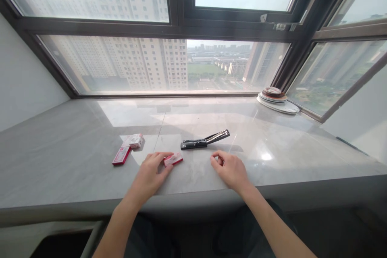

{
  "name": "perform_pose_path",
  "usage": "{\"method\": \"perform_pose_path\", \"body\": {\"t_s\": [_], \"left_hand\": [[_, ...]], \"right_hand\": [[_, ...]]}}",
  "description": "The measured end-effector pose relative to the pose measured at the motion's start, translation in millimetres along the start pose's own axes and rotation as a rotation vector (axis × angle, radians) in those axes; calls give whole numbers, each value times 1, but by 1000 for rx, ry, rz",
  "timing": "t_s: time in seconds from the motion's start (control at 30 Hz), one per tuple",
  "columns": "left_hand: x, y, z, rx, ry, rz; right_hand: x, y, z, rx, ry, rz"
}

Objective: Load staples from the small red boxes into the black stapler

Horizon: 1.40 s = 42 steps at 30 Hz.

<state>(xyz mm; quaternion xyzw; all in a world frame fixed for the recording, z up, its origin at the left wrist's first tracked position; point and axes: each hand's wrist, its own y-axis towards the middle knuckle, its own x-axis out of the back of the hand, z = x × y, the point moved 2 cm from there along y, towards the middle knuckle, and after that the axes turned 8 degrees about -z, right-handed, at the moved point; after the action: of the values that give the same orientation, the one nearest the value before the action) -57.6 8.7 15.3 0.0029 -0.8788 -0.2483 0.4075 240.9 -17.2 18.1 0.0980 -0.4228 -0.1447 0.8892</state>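
Note:
Between the thumb and fingers of my left hand (152,172) is a small red and white box (174,159), resting on the grey stone sill (196,177). My right hand (230,168) rests on the sill to the right, its fingers curled and pressed together; whatever may be in them is hidden. Beyond both hands lies a black stapler (193,144), opened out flat with its top arm (218,136) swung back to the right and the metal inside showing.
To the left lie a red and white box (121,155) and a white patterned box (136,140). A stack of plates (276,100) stands in the far right corner by the window frame (169,96). The sill's front edge (193,195) runs just below my hands.

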Motion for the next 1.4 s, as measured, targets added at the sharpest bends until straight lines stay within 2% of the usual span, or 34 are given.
{"method": "perform_pose_path", "body": {"t_s": [0.07,0.17,0.23,0.33,0.5,0.63,0.7,0.8,0.87,0.93,1.0,1.1,1.2,1.4], "left_hand": [[-11,8,-20,-20,-114,78],[-29,19,-43,-47,-229,136],[-35,24,-49,-50,-261,158],[-33,26,-46,-31,-277,189],[-22,20,-34,12,-288,139],[-23,18,-34,13,-300,113],[-25,18,-36,-2,-300,114],[-27,19,-37,-23,-302,118],[-26,20,-37,-29,-301,119],[-25,19,-37,-29,-296,117],[-23,19,-37,-30,-290,118],[-21,19,-38,-36,-288,124],[-21,19,-38,-30,-300,126],[-21,16,-38,3,-322,115]], "right_hand": [[-5,5,4,-15,119,115],[-14,16,9,-88,350,375],[-20,24,10,-168,448,532],[-25,34,9,-238,495,639],[-18,41,-6,-292,442,629],[2,45,-18,-264,226,579],[13,50,-12,-144,80,455],[20,55,18,170,-65,313],[14,58,44,367,-141,348],[2,62,66,502,-251,405],[-9,67,82,581,-371,452],[-20,70,90,653,-449,518],[-14,69,82,639,-320,473],[14,58,27,352,23,362]]}}
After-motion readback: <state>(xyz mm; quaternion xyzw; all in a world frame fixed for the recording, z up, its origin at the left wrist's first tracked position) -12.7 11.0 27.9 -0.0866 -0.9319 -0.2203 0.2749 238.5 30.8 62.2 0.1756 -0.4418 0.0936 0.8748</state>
